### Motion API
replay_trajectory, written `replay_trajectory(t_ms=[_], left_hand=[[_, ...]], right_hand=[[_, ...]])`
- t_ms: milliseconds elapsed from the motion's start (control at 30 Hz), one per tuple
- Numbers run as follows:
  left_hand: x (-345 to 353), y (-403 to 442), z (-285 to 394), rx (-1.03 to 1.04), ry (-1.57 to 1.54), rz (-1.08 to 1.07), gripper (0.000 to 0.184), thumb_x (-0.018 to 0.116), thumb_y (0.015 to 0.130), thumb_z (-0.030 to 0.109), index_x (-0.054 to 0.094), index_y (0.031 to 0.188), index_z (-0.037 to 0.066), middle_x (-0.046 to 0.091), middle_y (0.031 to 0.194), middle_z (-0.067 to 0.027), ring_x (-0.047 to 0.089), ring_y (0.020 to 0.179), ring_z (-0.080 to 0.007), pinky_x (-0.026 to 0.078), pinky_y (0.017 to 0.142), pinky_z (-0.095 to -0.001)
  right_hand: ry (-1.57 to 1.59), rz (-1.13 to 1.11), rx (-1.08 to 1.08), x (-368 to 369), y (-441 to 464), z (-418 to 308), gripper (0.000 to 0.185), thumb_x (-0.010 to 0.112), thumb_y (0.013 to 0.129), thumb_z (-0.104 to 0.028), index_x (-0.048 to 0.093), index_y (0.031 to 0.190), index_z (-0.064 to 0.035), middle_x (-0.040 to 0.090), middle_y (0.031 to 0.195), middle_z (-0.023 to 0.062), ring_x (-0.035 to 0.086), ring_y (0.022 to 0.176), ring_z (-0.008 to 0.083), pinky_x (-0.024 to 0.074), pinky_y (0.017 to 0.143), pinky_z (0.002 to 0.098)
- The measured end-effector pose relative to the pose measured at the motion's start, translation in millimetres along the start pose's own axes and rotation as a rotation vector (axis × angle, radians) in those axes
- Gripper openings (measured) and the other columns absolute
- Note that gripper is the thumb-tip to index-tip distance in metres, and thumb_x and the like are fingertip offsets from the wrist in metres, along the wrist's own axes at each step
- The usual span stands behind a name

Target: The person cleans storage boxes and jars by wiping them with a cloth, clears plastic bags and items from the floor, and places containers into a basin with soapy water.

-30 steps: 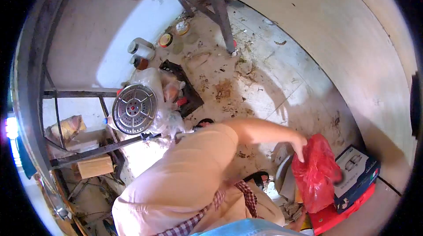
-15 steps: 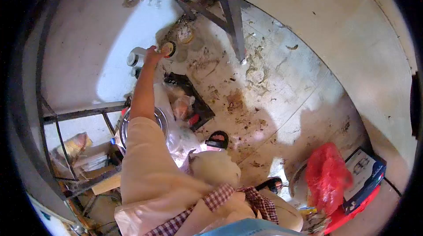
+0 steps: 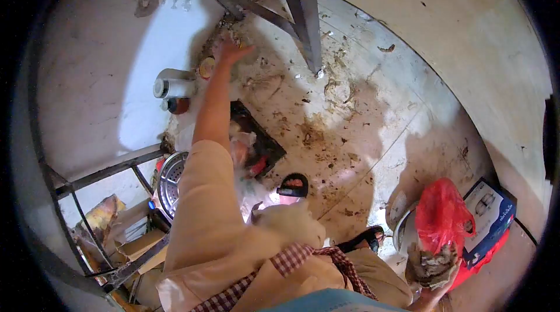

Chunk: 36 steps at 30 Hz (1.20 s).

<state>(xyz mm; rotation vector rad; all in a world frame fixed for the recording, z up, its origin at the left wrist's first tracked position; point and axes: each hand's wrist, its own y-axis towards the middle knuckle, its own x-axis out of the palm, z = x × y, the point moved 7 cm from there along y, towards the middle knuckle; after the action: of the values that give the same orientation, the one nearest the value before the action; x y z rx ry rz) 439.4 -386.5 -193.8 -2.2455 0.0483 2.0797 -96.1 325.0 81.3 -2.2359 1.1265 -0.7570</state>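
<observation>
The left hand is hovering, fingers splayed, near a round, yellow-lidded jar on the floor, while the right hand, finger closure indeterminable, is seemingly supporting a crumpled grey-brown bundle.

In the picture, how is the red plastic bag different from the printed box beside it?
Colour: the red plastic bag is red, while the printed box is mostly white and dark blue.
Shape: the bag is crumpled and uneven; the box has straight edges and a flat face.
Surface: the bag looks thin and glossy, whereas the box carries a printed picture.
Shared: both are at the right side of the view, close together.
</observation>
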Motion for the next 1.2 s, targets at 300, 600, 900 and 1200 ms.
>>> replay_trajectory(t_ms=[300,600,900,1200], left_hand=[[-122.7,-127.1,111.3,0.083,-0.217,-0.282,0.088,0.065,0.064,0.055,0.041,0.13,0.002,0.041,0.128,-0.0247,0.04,0.119,-0.0385,0.038,0.098,-0.0445],[-76.7,-190.3,139.1,0.122,-0.366,-0.336,0.104,0.069,0.065,0.06,0.029,0.136,-0.004,0.036,0.133,-0.0256,0.038,0.122,-0.0353,0.033,0.102,-0.0448],[-75.9,-75.6,-80.8,-0.284,0.118,-0.021,0.095,0.074,0.062,0.055,0.039,0.129,-0.002,0.045,0.125,-0.0241,0.053,0.108,-0.0376,0.045,0.089,-0.0436],[-4.0,-63.9,-96.4,-0.11,-0.301,-0.129,0.096,0.081,0.054,0.048,0.04,0.124,-0.003,0.058,0.103,-0.0223,0.06,0.095,-0.0339,0.052,0.076,-0.0404]], right_hand=[[-0.147,-0.064,0.088,48.0,13.3,38.5,0.056,0.039,0.094,-0.044,0.039,0.133,-0.0033,0.054,0.114,0.0094,0.054,0.102,0.0224,0.0461,0.087,0.0386],[-0.208,-0.099,0.084,66.5,19.9,40.9,0.062,0.045,0.091,-0.048,0.04,0.133,-0.002,0.053,0.111,0.0108,0.055,0.101,0.0234,0.0469,0.087,0.039],[-0.435,-0.038,0.04,62.8,15.6,40.3,0.062,0.048,0.089,-0.045,0.043,0.13,0.0011,0.052,0.112,0.01,0.055,0.101,0.0227,0.0454,0.088,0.0368],[-0.353,-0.066,0.11,81.3,11.2,41.2,0.062,0.048,0.089,-0.046,0.045,0.127,0.0024,0.05,0.114,0.011,0.053,0.103,0.0231,0.0428,0.091,0.0368]])
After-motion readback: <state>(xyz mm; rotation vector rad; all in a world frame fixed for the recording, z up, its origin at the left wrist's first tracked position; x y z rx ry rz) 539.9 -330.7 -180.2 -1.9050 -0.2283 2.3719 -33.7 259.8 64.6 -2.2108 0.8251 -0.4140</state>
